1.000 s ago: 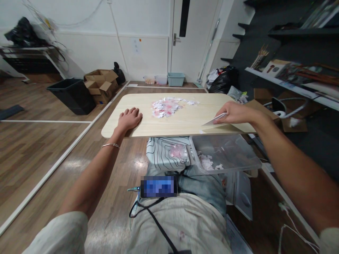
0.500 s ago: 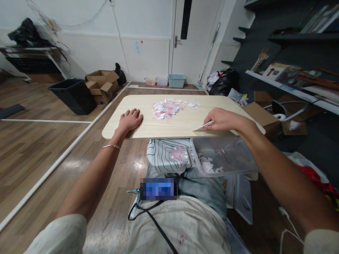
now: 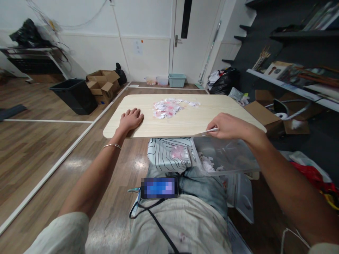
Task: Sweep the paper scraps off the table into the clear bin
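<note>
Nearest, directly below the right hand (image 3: 229, 127), a clear plastic bin (image 3: 238, 158) sits at the person's lap, with loose paper scraps (image 3: 206, 164) in its left end. To the left of the bin lies a line-patterned cloth (image 3: 166, 155).

The right hand is closed in a pinch on a thin white card (image 3: 208, 132). The card lies nearly flat at the near edge of the counter (image 3: 180, 123), projecting leftward from the fingers, above the bin.

Well to the left of it, the left hand (image 3: 130, 119) lies palm down on the counter, fingers spread flat, gripping nothing. A bracelet (image 3: 111, 145) is on that wrist.

Beyond both hands and between them, a pile of white and pink paper scraps (image 3: 169, 106) lies on the counter, apart from either hand.
</note>
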### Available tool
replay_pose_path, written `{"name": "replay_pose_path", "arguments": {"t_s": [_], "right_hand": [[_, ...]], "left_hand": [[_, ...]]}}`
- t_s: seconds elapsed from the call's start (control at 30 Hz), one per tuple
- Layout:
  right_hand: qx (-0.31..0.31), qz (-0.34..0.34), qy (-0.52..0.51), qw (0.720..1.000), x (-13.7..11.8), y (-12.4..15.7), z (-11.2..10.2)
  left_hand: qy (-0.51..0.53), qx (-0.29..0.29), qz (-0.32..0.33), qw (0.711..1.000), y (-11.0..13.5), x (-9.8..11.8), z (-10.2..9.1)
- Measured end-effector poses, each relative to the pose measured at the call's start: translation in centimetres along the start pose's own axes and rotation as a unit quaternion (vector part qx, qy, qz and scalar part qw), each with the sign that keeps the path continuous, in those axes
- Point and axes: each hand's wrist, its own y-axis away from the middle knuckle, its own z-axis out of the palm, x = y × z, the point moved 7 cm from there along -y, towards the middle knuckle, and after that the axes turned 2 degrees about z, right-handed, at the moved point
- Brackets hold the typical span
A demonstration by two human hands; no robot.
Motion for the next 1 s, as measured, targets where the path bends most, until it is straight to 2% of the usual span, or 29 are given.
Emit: {"name": "replay_pose_path", "arguments": {"t_s": [0.23, 0.5, 0.8, 1.0], "right_hand": [[0.0, 0.031, 0.025, 0.999, -0.4, 0.4, -0.2], [0.018, 0.013, -0.006, 1.0, -0.2, 0.8, 0.0], [0.027, 0.028, 0.025, 0.999, -0.8, 0.9, -0.2], [0.032, 0.013, 0.028, 0.999, 0.0, 1.2, -0.4]], "left_hand": [[0.007, 0.002, 0.005, 1.0, 0.0, 0.0, -0.1], [0.014, 0.001, 0.002, 1.0, 0.1, 0.0, -0.2], [0.019, 0.0, -0.003, 1.0, 0.1, 0.0, -0.2], [0.019, 0.001, 0.0, 1.0, 0.1, 0.1, -0.3]]}}
